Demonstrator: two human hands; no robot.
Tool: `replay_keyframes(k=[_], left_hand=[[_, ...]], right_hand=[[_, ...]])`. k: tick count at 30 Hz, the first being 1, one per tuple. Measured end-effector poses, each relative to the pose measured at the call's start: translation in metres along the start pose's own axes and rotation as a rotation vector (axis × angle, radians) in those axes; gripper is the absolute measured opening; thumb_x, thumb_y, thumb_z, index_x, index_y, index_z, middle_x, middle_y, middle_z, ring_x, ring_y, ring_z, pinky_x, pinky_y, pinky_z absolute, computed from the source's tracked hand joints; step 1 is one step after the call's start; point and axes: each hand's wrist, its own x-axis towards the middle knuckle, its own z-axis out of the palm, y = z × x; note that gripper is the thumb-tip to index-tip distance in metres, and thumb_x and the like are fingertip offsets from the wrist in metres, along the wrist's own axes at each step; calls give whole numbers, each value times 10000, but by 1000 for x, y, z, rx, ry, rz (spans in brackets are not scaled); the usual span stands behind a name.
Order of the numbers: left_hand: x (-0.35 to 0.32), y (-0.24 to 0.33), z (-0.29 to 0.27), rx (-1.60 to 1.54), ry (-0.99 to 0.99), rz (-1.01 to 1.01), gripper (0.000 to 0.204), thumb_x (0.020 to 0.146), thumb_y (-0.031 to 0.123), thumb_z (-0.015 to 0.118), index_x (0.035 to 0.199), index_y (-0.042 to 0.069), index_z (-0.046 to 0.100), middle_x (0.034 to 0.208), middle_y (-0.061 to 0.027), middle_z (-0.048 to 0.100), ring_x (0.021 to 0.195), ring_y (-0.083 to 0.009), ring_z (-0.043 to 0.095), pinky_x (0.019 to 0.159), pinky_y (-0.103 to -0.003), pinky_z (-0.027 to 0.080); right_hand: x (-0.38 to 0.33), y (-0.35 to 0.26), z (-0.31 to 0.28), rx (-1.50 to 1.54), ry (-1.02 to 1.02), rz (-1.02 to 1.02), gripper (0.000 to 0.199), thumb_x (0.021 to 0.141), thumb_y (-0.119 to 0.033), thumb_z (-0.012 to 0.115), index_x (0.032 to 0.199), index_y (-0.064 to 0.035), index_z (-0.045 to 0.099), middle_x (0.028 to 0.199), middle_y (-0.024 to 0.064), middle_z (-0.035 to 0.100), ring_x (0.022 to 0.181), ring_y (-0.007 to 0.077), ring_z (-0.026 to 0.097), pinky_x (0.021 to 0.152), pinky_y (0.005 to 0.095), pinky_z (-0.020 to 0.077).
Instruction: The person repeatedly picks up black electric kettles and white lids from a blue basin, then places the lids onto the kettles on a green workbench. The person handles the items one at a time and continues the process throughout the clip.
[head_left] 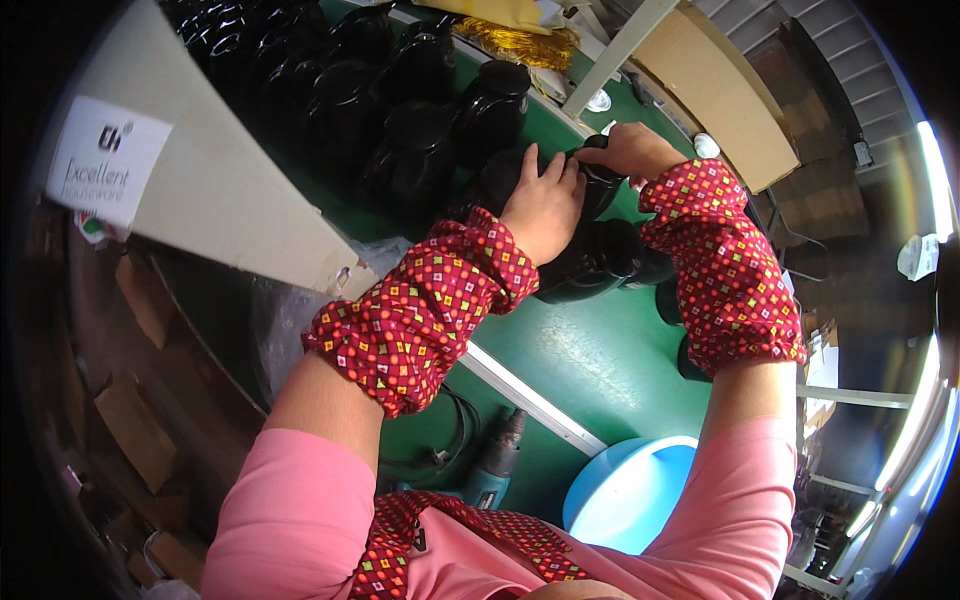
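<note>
Black vessel (602,190) (glossy) at right hand (634,152)

Glossy black rounded vessels (417,150), upper left to centre: uniform colour, pale highlights. Flat green tabletop (545,350), centre: solid. Dark red gathered-cloth sleeve covers (425,312), centre and right: small dots and squares in yellow, orange, white. Pink cloth shirt (300,490), lower edge: solid. Round light-blue basin (602,480), lower centre: paler inside. Shaggy gold tinsel (520,43), top. Flat tan cardboard panel (715,90), upper right.
</note>
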Motion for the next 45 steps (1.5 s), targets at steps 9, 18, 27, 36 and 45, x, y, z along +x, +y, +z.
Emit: replay_keyframes(k=[9, 18, 27, 36, 45], left_hand=[[2, 2, -4, -29, -4, 4, 488, 944, 180, 568, 1394, -5, 602, 1468, -169, 561, 1395, -309, 485, 1180, -635, 286], [4, 5, -1, 3, 24, 14, 483, 941, 183, 581, 1381, -14, 601, 1476, -176, 551, 1383, -293, 494, 1185, -620, 291], [3, 3, -7, -39, 8, 28, 486, 929, 152, 577, 1384, -15, 602, 1472, -173, 559, 1356, -285, 511, 1177, -616, 300], [2, 1, -10, -27, -10, 17, 507, 925, 144, 578, 1407, -14, 585, 1469, -172, 567, 1339, -273, 528, 1184, -606, 300], [4, 3, -11, -61, -17, 31, 520, 923, 155, 602, 1410, -26, 575, 1479, -181, 563, 1365, -285, 516, 1188, -606, 301]], right_hand=[[11, 44, 11, -207, 115, -639, 798, 759, -102, 850, 1472, -118, 491, 1356, 186, 620, 1187, 385, 653, 1001, 448, 553], [0, 35, 5, -50, 163, -449, 782, 774, -375, 879, 1411, -62, 552, 1281, 209, 677, 1160, 332, 682, 996, 411, 548], [-2, 35, 7, -128, 168, -421, 792, 760, -389, 895, 1401, -59, 567, 1119, 219, 729, 1077, 398, 700, 929, 459, 565], [0, 26, 3, -208, 168, -85, 858, 918, -734, 588, 1436, -50, 573, 1176, 219, 727, 1151, 377, 687, 999, 426, 540], [1, 43, 24, -94, 250, -64, 839, 792, -419, 838, 1482, -77, 507, 1112, 216, 725, 1106, 394, 683, 961, 459, 547]])
